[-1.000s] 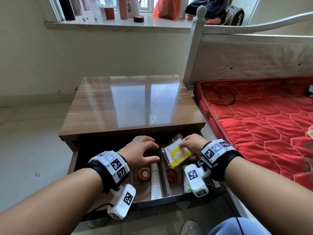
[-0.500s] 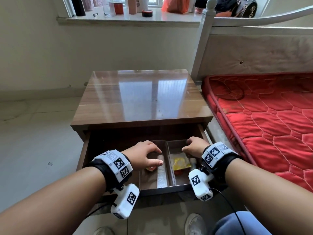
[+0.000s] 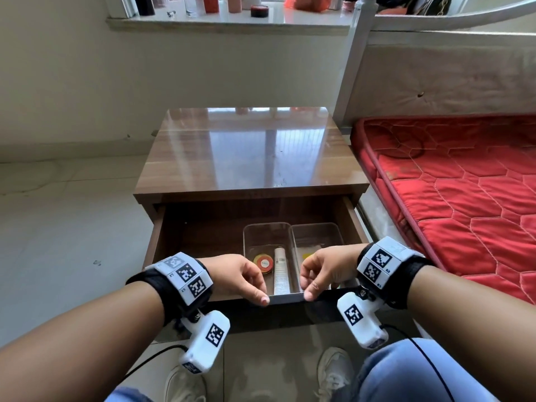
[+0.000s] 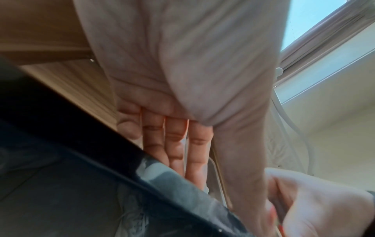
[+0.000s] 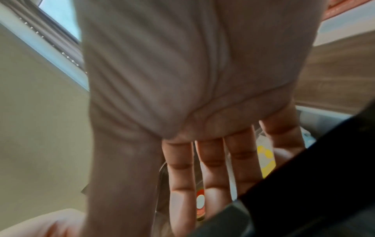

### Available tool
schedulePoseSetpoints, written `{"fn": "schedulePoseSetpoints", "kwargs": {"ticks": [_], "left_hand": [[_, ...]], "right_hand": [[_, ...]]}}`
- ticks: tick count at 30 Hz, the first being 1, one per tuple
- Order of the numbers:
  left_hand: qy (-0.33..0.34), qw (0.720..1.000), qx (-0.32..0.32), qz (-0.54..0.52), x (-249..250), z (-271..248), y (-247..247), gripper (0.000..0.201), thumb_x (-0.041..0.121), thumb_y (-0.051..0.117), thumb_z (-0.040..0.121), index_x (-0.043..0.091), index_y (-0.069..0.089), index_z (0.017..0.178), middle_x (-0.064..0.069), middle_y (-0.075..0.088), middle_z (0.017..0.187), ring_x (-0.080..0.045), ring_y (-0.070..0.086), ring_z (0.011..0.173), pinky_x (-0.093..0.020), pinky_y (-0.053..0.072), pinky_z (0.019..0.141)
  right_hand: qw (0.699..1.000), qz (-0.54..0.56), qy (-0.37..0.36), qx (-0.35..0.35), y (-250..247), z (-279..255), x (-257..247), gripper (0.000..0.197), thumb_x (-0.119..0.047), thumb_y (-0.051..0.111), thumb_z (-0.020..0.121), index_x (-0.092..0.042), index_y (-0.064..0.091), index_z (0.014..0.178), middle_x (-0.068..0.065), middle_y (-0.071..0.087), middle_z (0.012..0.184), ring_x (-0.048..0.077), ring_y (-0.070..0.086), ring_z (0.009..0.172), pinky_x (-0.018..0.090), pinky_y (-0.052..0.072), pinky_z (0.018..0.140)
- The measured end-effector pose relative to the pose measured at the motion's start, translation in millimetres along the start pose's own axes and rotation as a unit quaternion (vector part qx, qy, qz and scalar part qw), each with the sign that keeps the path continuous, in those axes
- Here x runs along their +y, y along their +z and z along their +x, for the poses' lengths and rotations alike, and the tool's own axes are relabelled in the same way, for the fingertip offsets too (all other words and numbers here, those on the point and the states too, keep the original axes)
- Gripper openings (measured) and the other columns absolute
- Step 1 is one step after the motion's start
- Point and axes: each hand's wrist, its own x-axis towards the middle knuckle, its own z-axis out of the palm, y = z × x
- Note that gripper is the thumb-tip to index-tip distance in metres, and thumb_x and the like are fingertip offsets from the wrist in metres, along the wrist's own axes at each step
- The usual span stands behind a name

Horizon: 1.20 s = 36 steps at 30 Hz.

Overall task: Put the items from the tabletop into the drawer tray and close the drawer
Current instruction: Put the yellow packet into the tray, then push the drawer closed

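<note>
Now the drawer (image 3: 285,298) front, lower centre, is gripped by left hand (image 3: 237,275) and right hand (image 3: 326,271) — thumbs outside, fingers inside — placed for pushing shut.

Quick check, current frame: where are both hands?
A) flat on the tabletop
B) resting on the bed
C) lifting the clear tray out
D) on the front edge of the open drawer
D: the left hand and right hand both sit on the drawer front edge, thumbs over its outer face and fingers inside, with the drawer open and the tabletop untouched.
</note>
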Motion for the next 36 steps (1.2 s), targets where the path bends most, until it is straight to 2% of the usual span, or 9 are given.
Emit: {"fn": "schedulePoseSetpoints", "kwargs": {"ticks": [4, 8, 13, 18, 21, 25, 30, 33, 36], "left_hand": [[-0.011, 0.999, -0.009, -0.036, -18, -15, -4, 0.03, 0.035, 0.084, 0.063, 0.023, 0.073, 0.089, 0.007, 0.066, 0.08, -0.006, 0.059, 0.077, -0.026, 0.049, 0.084], [-0.023, 0.998, -0.01, -0.062, -32, -22, -8, 0.027, 0.026, 0.084, 0.064, 0.022, 0.074, 0.088, 0.005, 0.065, 0.078, -0.008, 0.058, 0.076, -0.026, 0.048, 0.081], [-0.03, 0.997, -0.01, -0.074, -37, -23, -8, 0.027, 0.025, 0.084, 0.065, 0.02, 0.074, 0.089, 0.006, 0.067, 0.077, -0.007, 0.061, 0.076, -0.029, 0.051, 0.086], [-0.03, 0.997, -0.007, -0.068, -35, -22, -11, 0.026, 0.026, 0.083, 0.065, 0.021, 0.074, 0.089, 0.011, 0.069, 0.073, -0.004, 0.063, 0.073, -0.027, 0.051, 0.084], [-0.028, 0.998, 0.004, -0.058, -31, -20, -16, 0.026, 0.026, 0.083, 0.066, 0.021, 0.074, 0.09, 0.01, 0.07, 0.077, -0.005, 0.063, 0.076, -0.028, 0.052, 0.086], [-0.014, 0.998, 0.05, -0.033, -29, -19, -22, 0.025, 0.025, 0.08, 0.069, 0.02, 0.073, 0.092, 0.008, 0.069, 0.082, -0.005, 0.063, 0.077, -0.02, 0.051, 0.079], [0.0, 0.993, 0.114, -0.023, -28, -16, -30, 0.022, 0.023, 0.078, 0.072, 0.019, 0.071, 0.093, 0.007, 0.069, 0.085, -0.004, 0.062, 0.077, -0.015, 0.049, 0.072], [0.014, 0.987, 0.16, -0.02, -29, -12, -35, 0.019, 0.021, 0.078, 0.073, 0.021, 0.071, 0.091, 0.005, 0.07, 0.087, -0.006, 0.064, 0.08, -0.019, 0.053, 0.076], [0.017, 0.976, 0.215, -0.014, -33, -7, -38, 0.016, 0.021, 0.077, 0.073, 0.026, 0.07, 0.086, 0.005, 0.071, 0.088, -0.007, 0.066, 0.082, -0.023, 0.055, 0.08]], "right_hand": [[0.999, -0.015, 0.006, -0.027, 2, -3, 12, 0.033, -0.01, 0.085, 0.06, -0.025, 0.06, 0.076, -0.007, 0.053, 0.069, 0.013, 0.049, 0.069, 0.03, 0.043, 0.077], [0.999, -0.036, 0.0, -0.009, 3, -1, 16, 0.032, -0.003, 0.081, 0.064, -0.023, 0.059, 0.078, -0.006, 0.053, 0.07, 0.013, 0.049, 0.069, 0.031, 0.043, 0.074], [0.999, -0.035, -0.017, 0.009, 3, 0, 18, 0.03, -0.008, 0.083, 0.061, -0.025, 0.061, 0.07, -0.002, 0.054, 0.072, 0.019, 0.049, 0.074, 0.034, 0.042, 0.075], [0.999, -0.027, -0.029, 0.008, -2, 2, 18, 0.029, -0.007, 0.084, 0.062, -0.024, 0.061, 0.069, -0.004, 0.056, 0.069, 0.014, 0.051, 0.068, 0.032, 0.044, 0.075], [0.999, -0.02, -0.032, 0.018, -7, 4, 18, 0.028, -0.009, 0.085, 0.06, -0.025, 0.063, 0.068, -0.004, 0.057, 0.069, 0.014, 0.051, 0.068, 0.033, 0.044, 0.076], [0.998, -0.003, -0.047, 0.041, -15, 7, 16, 0.025, -0.011, 0.086, 0.06, -0.024, 0.067, 0.068, -0.003, 0.056, 0.067, 0.015, 0.05, 0.069, 0.031, 0.044, 0.076], [0.992, 0.019, -0.05, 0.112, -28, 9, 14, 0.021, -0.011, 0.086, 0.063, -0.018, 0.072, 0.077, -0.006, 0.054, 0.063, 0.009, 0.049, 0.065, 0.021, 0.044, 0.073], [0.983, 0.012, -0.056, 0.174, -31, 10, 11, 0.02, -0.017, 0.086, 0.062, -0.018, 0.075, 0.079, -0.007, 0.055, 0.064, 0.009, 0.051, 0.066, 0.024, 0.043, 0.075], [0.967, -0.008, -0.054, 0.249, -33, 12, 8, 0.023, -0.021, 0.086, 0.064, -0.022, 0.074, 0.083, -0.007, 0.059, 0.075, 0.009, 0.056, 0.073, 0.022, 0.045, 0.075]]}}
